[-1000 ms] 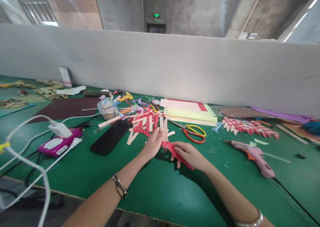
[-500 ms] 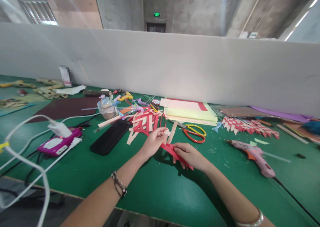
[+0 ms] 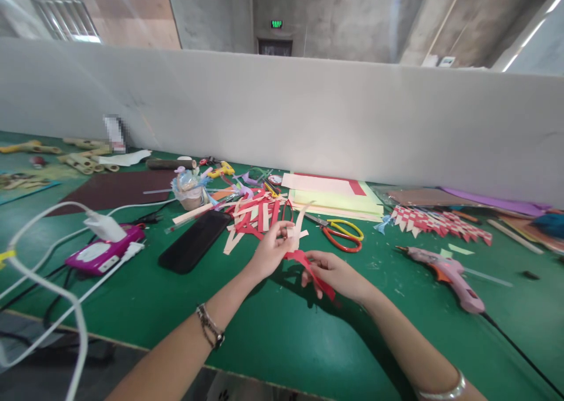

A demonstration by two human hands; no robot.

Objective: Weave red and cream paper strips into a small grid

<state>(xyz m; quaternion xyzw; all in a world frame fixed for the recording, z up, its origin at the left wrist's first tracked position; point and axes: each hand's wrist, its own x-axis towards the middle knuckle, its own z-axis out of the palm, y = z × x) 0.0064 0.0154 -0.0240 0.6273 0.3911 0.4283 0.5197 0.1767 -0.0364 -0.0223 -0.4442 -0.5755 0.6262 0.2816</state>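
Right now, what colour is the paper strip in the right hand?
The paper strip in the right hand is red, seen in the head view.

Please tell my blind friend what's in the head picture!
The left hand and right hand hold red and pale paper strips over a green table. A phone lies to the left, scissors and a glue gun to the right.

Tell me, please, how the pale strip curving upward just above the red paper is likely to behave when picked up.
The pale strip would probably flex easily, since its upper end bows sideways. It is likely very light, looking narrow and thin. It may be springy rather than limp, as the free end stands without drooping.
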